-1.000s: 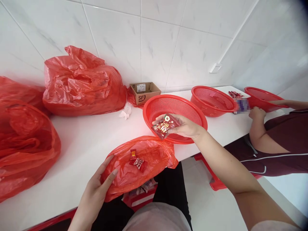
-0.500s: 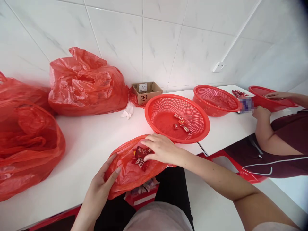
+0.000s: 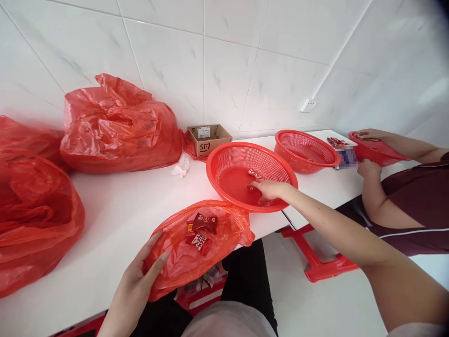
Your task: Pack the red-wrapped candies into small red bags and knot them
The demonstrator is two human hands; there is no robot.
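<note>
My left hand (image 3: 138,276) is closed on the near-left rim of a thin red plastic bag (image 3: 168,267), which lies with its mouth open at the table's front edge. Several wrapped candies (image 3: 205,223) in red and patterned wrappers lie inside the bag. A red perforated plastic basket (image 3: 224,175) stands just beyond it. My right hand (image 3: 271,189) reaches into this basket with thumb and fingers apart, its fingertips at a few wrapped candies (image 3: 254,174). The hand partly covers those candies.
Large red plastic bags (image 3: 119,135) stand at the left. A cardboard box (image 3: 209,140) and crumpled white tissue (image 3: 181,166) are behind. Another red basket (image 3: 303,154) stands to the right. Farther right, a co-worker's hand (image 3: 368,135) is at a third basket (image 3: 379,152).
My right hand has left the candies in the bag and moved up and right into the basket. My left hand keeps hold of the bag. The view has shifted slightly.
</note>
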